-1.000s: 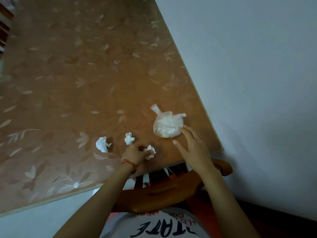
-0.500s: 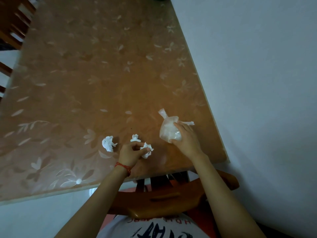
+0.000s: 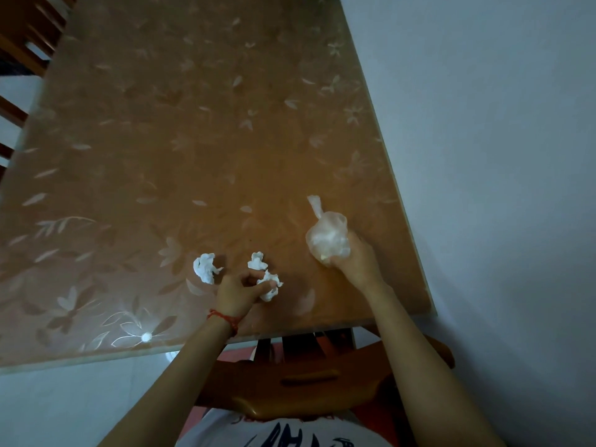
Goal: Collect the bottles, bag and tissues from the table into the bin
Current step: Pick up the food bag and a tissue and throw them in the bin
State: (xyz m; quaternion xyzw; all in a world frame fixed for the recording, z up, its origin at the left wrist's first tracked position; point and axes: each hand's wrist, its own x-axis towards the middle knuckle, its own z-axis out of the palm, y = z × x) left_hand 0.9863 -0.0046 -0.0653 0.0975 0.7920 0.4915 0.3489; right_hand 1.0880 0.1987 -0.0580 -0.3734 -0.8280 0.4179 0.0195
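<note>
Three crumpled white tissues lie near the front edge of the brown table (image 3: 200, 130). My left hand (image 3: 240, 290) pinches the rightmost tissue (image 3: 270, 285) between thumb and fingers. The middle tissue (image 3: 257, 261) sits just beyond my fingers, and the left tissue (image 3: 205, 268) lies apart beside my hand. My right hand (image 3: 356, 262) grips a knotted translucent plastic bag (image 3: 326, 239) from its right and underside; the bag's tied tail points up and away. No bottles or bin are in view.
A wooden chair (image 3: 309, 379) stands pushed under the table's front edge, between me and the table. A pale wall (image 3: 500, 156) runs along the table's right side. More wooden chair parts (image 3: 22, 37) show at the far left.
My right hand has closed around the bag and drawn it up off the table. My left hand has taken hold of the rightmost tissue and curled around it.
</note>
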